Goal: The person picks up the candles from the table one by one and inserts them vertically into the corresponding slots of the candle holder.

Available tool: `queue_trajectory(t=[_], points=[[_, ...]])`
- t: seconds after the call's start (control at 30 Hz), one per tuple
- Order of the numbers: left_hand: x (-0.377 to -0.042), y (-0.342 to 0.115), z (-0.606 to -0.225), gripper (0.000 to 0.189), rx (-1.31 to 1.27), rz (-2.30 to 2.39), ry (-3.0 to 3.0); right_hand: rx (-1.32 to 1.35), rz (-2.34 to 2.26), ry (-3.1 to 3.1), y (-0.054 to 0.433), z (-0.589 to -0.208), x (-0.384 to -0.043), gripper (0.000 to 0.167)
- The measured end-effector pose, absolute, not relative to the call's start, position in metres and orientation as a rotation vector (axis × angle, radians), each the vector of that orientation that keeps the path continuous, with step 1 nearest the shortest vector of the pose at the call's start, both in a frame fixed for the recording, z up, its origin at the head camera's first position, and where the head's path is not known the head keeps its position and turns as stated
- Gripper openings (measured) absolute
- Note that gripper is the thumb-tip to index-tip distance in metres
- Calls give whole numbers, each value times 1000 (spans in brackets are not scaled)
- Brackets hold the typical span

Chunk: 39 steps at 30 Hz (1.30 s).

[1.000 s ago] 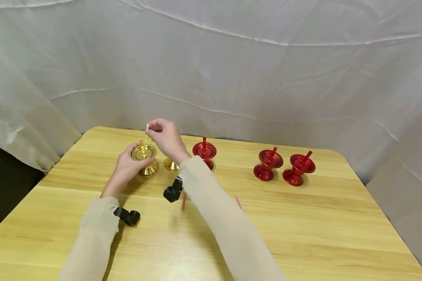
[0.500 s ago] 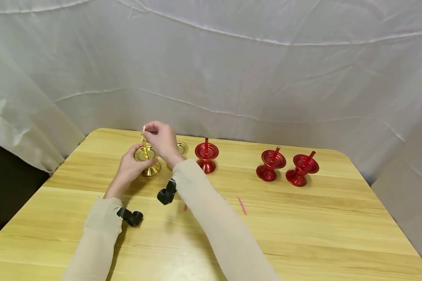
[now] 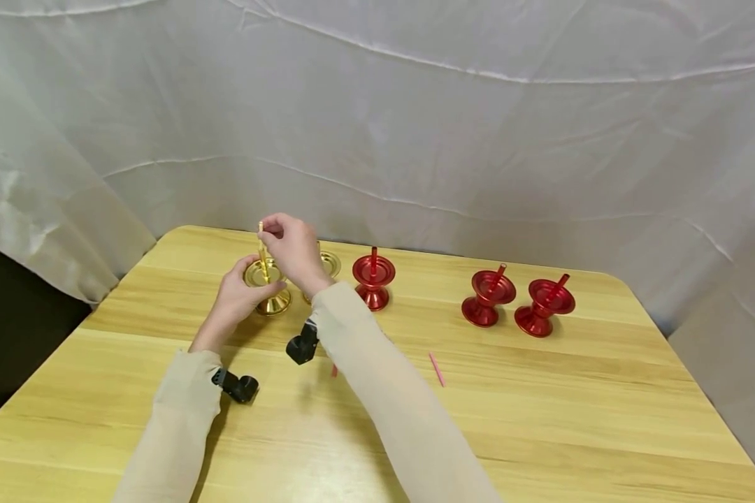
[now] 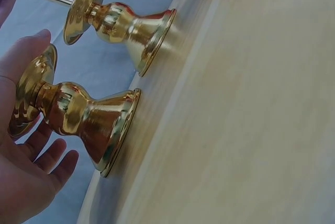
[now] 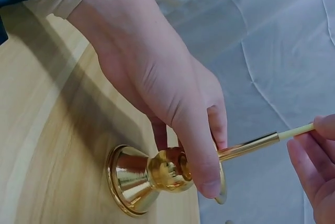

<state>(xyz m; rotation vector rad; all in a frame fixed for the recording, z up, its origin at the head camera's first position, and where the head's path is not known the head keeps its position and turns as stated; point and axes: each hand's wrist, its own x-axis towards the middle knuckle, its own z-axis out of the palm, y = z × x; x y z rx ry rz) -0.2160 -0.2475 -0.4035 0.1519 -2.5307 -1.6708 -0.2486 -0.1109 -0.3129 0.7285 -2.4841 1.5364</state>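
Note:
A shiny gold candle holder [image 3: 273, 304] stands upright on the table at the back left. My left hand [image 3: 231, 299] grips it around the dish, with the thumb along the near side in the head view. From the dish rises a gold tube [image 5: 251, 146]. Between thumb and fingertips, my right hand [image 3: 294, 253] pinches a thin pale yellow stick [image 5: 296, 131] above that tube. The stick's lower end meets the tube's mouth, in line with it; how far inside it reaches cannot be told. A second gold holder [image 4: 118, 22] stands to the right, partly hidden by the right hand in the head view.
Three red holders with upright tubes stand farther right: one [image 3: 374, 272] near the gold pair, then another [image 3: 483, 311] and a third [image 3: 535, 321]. A pink stick [image 3: 437, 369] and a red stick [image 3: 335, 371], partly covered by the right arm, lie on the wooden table [image 3: 572, 405].
The right hand has brought the pale stick from beside the tube to over its mouth, in line with it. The left hand keeps its grip. The head view has shifted slightly.

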Motion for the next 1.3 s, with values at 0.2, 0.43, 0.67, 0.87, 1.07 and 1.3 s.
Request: queue_trajectory(t=[0.2, 0.43, 0.67, 0.87, 1.07, 1.3], points=[[-216, -247, -402, 86, 145, -1675, -2529, 762, 1517, -2487, -111, -311, -250, 16], [-215, -248, -402, 88, 160, -1663, -2543, 774, 1477, -2515, -113, -311, -250, 15], [-215, -246, -400, 89, 162, -1682, -2544, 750, 1389, -2561, -114, -307, -250, 17], [-216, -241, -399, 87, 148, -1697, -2538, 730, 1335, -2601, -111, -305, -251, 19], [-217, -239, -399, 86, 130, -1703, -2534, 746, 1264, -2607, -110, -305, -252, 19], [-210, -246, -398, 84, 150, -1689, -2531, 856, 1023, -2644, -119, -303, -248, 21]])
